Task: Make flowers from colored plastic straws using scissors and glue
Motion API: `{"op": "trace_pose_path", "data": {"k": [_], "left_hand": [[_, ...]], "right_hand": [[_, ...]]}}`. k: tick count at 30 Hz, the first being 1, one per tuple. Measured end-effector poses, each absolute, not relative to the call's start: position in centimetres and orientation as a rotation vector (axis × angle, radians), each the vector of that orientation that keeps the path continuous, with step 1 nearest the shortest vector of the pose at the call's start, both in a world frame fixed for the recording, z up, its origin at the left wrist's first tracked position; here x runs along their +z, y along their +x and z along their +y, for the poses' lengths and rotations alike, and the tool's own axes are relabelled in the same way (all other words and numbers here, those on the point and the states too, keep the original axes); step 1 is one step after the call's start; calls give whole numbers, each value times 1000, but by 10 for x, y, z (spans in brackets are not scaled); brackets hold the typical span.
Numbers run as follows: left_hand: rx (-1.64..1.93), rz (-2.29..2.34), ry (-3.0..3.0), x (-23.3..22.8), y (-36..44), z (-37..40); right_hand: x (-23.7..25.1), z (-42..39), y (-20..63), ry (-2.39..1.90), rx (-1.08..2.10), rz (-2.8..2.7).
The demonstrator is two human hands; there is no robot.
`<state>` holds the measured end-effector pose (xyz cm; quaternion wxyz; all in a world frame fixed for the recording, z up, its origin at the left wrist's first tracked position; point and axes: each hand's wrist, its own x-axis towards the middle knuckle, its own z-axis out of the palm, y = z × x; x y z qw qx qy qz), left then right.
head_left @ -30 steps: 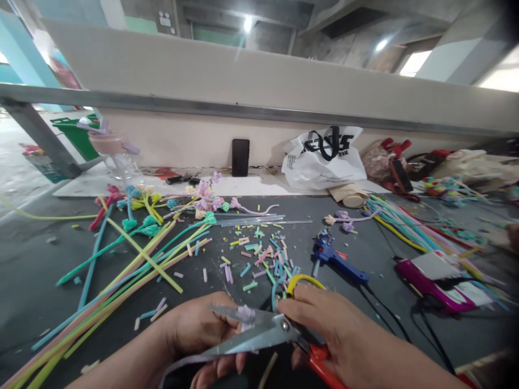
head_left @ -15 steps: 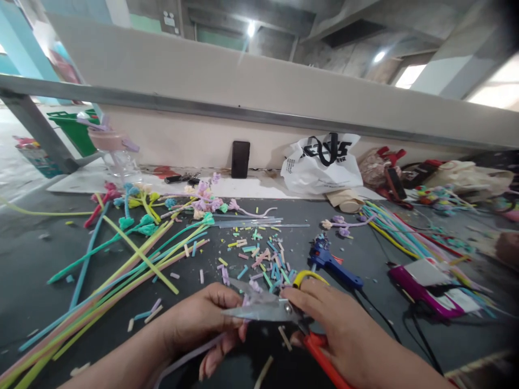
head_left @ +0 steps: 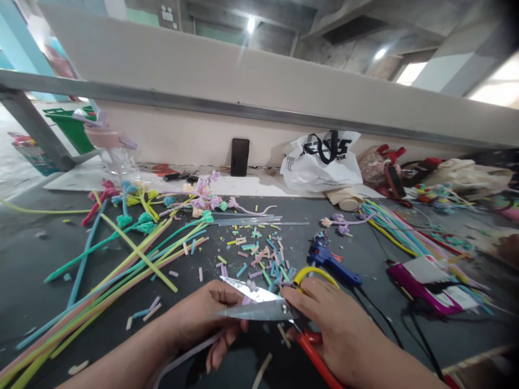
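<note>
- Left hand [head_left: 203, 319] pinches a lilac pipe cleaner [head_left: 190, 354], stem trailing down-left
- Right hand [head_left: 336, 329] grips scissors [head_left: 259, 305], blades parted, pointing left across the cleaner's tip, just beside the left fingers

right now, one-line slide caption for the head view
Right hand works scissors on a lilac pipe cleaner held by left hand.

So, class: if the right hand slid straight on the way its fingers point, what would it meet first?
Probably the left hand: the right hand points left along the scissors, whose blades reach the left fingers. Depth is hard to judge.
</note>
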<state>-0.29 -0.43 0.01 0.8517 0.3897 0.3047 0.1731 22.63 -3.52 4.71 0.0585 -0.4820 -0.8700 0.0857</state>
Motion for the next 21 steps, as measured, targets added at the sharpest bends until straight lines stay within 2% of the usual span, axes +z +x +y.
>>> {"op": "trace_pose_path", "data": {"k": [6, 9, 12, 16, 21], "left_hand": [[393, 659, 839, -7, -3, -5], [486, 695, 878, -13, 2, -7], [619, 761, 938, -16, 7, -9], [668, 763, 903, -16, 7, -8], [721, 607, 818, -19, 0, -2]], "right_hand": [[38, -38, 228, -1439, 421, -2632], [45, -27, 227, -1586, 489, -2477], [63, 6, 226, -1892, 298, -2274], [76, 77, 221, -2159, -18, -2265], [65, 150, 203, -2229, 6, -2195]]}}
